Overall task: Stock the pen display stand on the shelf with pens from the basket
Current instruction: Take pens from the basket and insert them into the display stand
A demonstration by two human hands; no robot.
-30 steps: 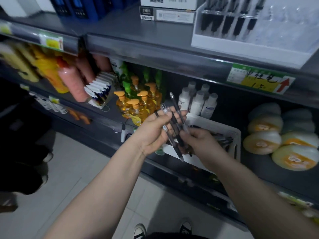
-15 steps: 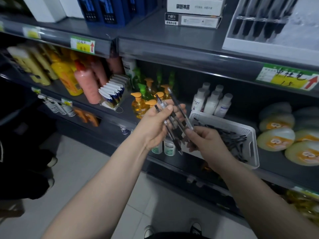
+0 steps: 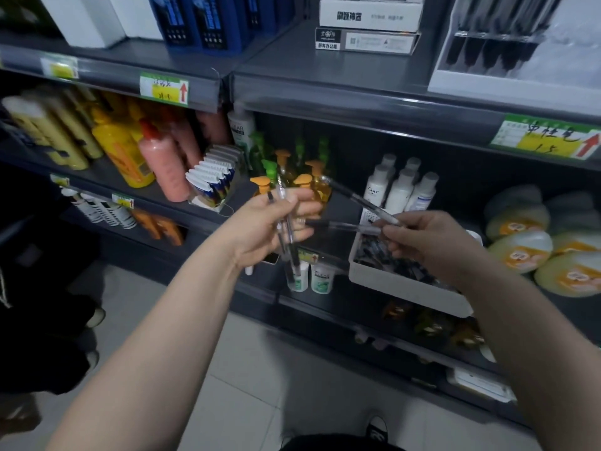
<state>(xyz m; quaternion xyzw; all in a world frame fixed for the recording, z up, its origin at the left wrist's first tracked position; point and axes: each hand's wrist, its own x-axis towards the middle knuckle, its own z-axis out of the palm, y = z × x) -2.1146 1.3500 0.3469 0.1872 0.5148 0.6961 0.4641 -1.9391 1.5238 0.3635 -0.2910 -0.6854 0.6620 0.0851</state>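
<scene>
The person stands facing a dark store shelf, both bare forearms stretched out in front of them. The left hand [image 3: 273, 222] is curled tight around a small bunch of clear-barrelled pens [image 3: 286, 236] that stand nearly upright through the fist, black ends poking out below the palm and thin tips rising above the fingers. The right hand [image 3: 426, 239] is pinched closed on two more pens [image 3: 357, 203], which angle up and to the left from its fingertips, one nearly level and one climbing toward the pump bottles behind. The two hands are apart, with a clear gap between the bundles. Just under the right hand a white plastic basket [image 3: 403, 284] sits tilted on the middle shelf, its floor covered by a loose heap of dark pens [image 3: 387, 255]. Up on the top shelf, at the far right, stands the white pen display stand [image 3: 507, 76], with a row of black-capped pens already slotted along its left part. Below its shelf edge hangs a green and yellow price tag [image 3: 546, 141] with a red arrow. White lotion bottles [image 3: 400, 187] stand behind the basket, orange-capped pump bottles [image 3: 302, 180] to their left, and round pale packs [image 3: 520, 249] lie to the basket's right. Pale floor tiles [image 3: 260, 369] show below the arms.
</scene>
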